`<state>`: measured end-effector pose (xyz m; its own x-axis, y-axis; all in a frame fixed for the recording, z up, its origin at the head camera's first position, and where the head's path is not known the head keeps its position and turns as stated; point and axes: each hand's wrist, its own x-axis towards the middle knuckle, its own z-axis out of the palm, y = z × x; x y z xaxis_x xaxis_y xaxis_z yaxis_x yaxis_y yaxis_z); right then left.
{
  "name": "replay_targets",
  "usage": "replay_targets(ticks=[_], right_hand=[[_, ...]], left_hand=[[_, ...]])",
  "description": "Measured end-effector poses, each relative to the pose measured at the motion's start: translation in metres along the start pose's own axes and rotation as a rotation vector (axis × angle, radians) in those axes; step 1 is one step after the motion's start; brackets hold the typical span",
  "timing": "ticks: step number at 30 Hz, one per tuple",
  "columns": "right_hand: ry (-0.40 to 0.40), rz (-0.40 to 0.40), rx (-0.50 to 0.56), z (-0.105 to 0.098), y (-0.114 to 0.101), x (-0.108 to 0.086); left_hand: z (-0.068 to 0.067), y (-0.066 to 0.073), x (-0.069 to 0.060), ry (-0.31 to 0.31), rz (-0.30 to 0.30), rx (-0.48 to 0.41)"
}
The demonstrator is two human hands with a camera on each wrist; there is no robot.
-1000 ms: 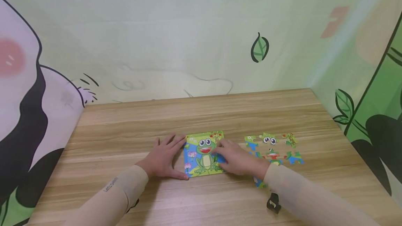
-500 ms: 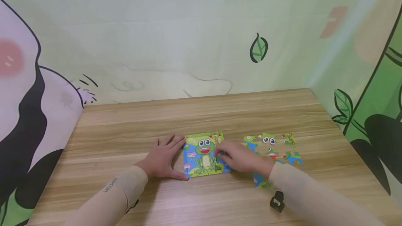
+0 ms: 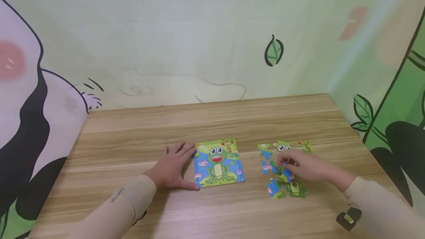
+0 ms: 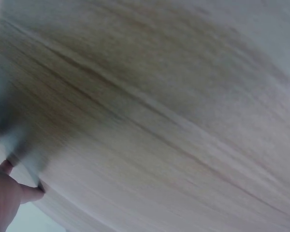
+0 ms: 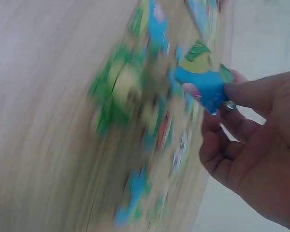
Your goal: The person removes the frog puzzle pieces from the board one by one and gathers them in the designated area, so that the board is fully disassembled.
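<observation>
My left hand (image 3: pixel 172 167) lies with fingers spread on the wooden table, its thumb and fingertips at the left edge of a square frog puzzle board (image 3: pixel 217 163). In the left wrist view only part of that hand (image 4: pixel 9 195) shows. To the board's right, my right hand (image 3: pixel 303 165) pinches a puzzle piece (image 3: pixel 284 174) between thumb and fingers, above a group of loose puzzle pieces (image 3: pixel 273 189). The right wrist view shows the held piece (image 5: pixel 203 79) as blue, green and yellow with a pink patch. The hand and piece hide some loose pieces.
Loose pieces lie spaced apart in rough rows, among them one with the frog's eyes (image 3: pixel 283 147) and one with its belly and legs (image 3: pixel 296 190). The wooden table (image 3: pixel 132 132) meets a printed wall cloth (image 3: pixel 149 47) at the back.
My right hand has moved right, from the board's right side to over the loose pieces, with a puzzle piece now visible in its fingers. My left hand has stayed put.
</observation>
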<state>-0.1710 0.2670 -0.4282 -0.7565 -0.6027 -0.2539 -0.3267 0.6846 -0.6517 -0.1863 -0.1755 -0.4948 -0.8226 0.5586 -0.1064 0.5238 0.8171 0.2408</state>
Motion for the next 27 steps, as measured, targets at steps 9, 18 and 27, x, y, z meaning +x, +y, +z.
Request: replay_targets(ticks=[9, 18, 27], right_hand=[[-0.112, 0.142, -0.005, -0.020, 0.042, -0.045], [-0.059, 0.173, -0.065, -0.007, 0.053, -0.054], [0.040, 0.143, -0.150, -0.011, 0.053, -0.052]], left_hand=[[-0.001, -0.002, -0.001, -0.008, -0.013, -0.011], [0.000, -0.005, -0.002, -0.010, -0.022, -0.021], [0.001, -0.007, -0.002, -0.001, -0.028, -0.032]])
